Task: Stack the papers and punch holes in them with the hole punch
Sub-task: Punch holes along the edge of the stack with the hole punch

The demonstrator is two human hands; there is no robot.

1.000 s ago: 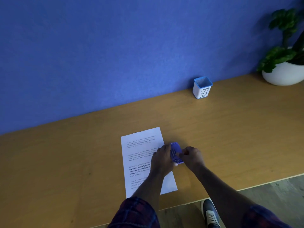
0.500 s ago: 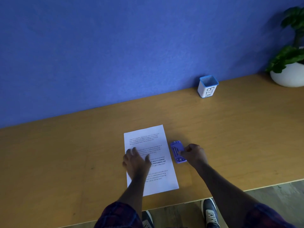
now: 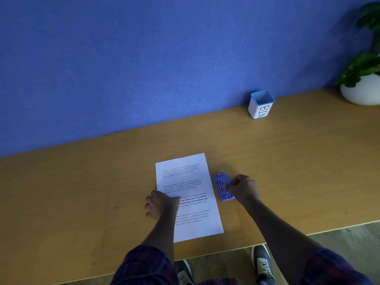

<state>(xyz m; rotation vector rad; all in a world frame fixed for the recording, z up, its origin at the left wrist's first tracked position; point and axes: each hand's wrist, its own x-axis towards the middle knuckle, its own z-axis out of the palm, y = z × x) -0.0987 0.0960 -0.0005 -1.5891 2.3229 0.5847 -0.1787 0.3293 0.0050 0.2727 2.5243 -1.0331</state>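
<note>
Papers (image 3: 185,194) lie flat on the counter (image 3: 82,192) at lower centre of the frame, long axis running from the near edge up toward the blue wall, tilted slightly to the left at the top. Only one printed top sheet is visible; how many lie beneath cannot be told. Hole punch (image 3: 223,187) sits just right of the papers' right long edge, near its middle, its own long axis roughly parallel to that edge; a thin strip of bare counter appears between the two, so apart, not engaged. Right hand (image 3: 242,188) is closed on the punch from its right side, fingertips on its top. Left hand (image 3: 161,204) rests at the papers' left edge, fingers curled loosely, part on the sheet and part on the counter, pinning rather than gripping. Judgement: the next move turns on the punch sliding leftward so its slot takes the right edge; right hand is the nearer and already on it, left hand braces against the push. Nothing stands between punch and paper. Small white bin (image 3: 261,105) stands by the wall, upper right; potted plant (image 3: 364,79) at far right edge; both well apart.
</note>
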